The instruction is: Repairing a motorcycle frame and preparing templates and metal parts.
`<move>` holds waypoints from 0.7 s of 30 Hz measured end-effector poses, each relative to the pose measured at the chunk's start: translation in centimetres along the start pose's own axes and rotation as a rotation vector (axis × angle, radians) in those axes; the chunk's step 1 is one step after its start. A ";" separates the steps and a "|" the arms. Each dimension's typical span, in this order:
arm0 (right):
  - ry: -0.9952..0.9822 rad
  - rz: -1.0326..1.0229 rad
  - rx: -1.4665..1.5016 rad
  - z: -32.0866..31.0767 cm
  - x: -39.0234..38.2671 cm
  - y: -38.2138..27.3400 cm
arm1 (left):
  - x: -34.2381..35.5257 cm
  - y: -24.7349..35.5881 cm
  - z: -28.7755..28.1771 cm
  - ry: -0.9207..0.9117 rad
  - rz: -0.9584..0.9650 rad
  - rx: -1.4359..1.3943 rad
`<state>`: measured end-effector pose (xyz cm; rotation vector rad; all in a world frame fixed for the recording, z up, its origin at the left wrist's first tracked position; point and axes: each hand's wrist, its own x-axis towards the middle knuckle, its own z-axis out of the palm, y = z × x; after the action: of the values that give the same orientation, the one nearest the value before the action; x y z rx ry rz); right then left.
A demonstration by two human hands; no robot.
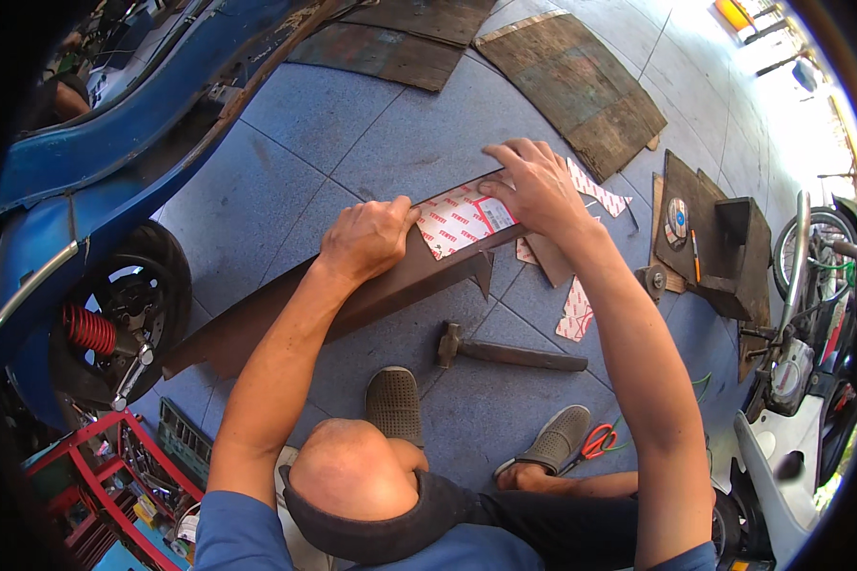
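Observation:
A long brown metal piece (286, 319) with a folded edge lies slantwise across the floor before me. On its upper face rests a white cardboard piece (452, 224) with red print. My left hand (364, 240) is closed over the metal piece, thumb and knuckles at the cardboard's left edge. At the other end, my right hand (540, 190) holds the cardboard against the metal, its thumb on top and fingers reaching past the far edge. Offcuts of similar cardboard (575, 312) lie beside and beneath my right forearm. A hammer (509, 354) lies on the tiles nearer to me.
Orange-handled scissors (598, 443) lie by my right foot. To the left stand a blue scooter body (95, 171) and a red tool rack (86, 457). Wooden boards (571, 90) lie at the far side. A dark open box (738, 252) and a motorbike (800, 362) are on the right.

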<state>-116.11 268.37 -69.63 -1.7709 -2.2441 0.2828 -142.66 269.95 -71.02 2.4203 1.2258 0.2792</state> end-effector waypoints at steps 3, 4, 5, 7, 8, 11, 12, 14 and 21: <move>0.157 0.098 -0.033 0.1 -0.9 -0.9 | 0.0 -0.1 -0.5 -0.020 -0.017 -0.005; 0.172 0.153 0.001 -0.4 -1.4 -1.1 | 0.1 -0.1 -0.6 -0.020 -0.012 -0.009; 0.188 0.207 0.036 -0.7 -1.8 -1.1 | 0.2 -0.1 -0.6 -0.026 -0.015 -0.013; 0.235 0.182 0.042 -0.8 -2.3 -0.5 | 0.3 -0.1 -0.7 -0.034 -0.013 -0.018; 0.231 0.189 0.094 -1.0 -2.3 -0.2 | 0.3 0.0 -0.9 -0.045 -0.013 -0.017; 0.209 0.205 0.134 -1.2 -1.6 0.3 | 0.3 0.2 -0.9 -0.042 -0.004 -0.016; 0.185 0.208 0.126 -1.4 -1.3 0.3 | 0.3 0.4 -1.0 -0.027 -0.005 -0.015; 0.146 0.217 0.097 -1.2 -0.8 0.3 | 0.2 0.2 -0.6 -0.035 0.001 -0.015; -0.051 0.077 0.043 -1.2 0.9 1.6 | 0.7 0.2 -0.6 -0.038 -0.033 0.001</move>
<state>-114.45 269.60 -68.96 -1.8508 -2.1896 0.3924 -142.30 270.50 -70.41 2.3929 1.2485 0.2217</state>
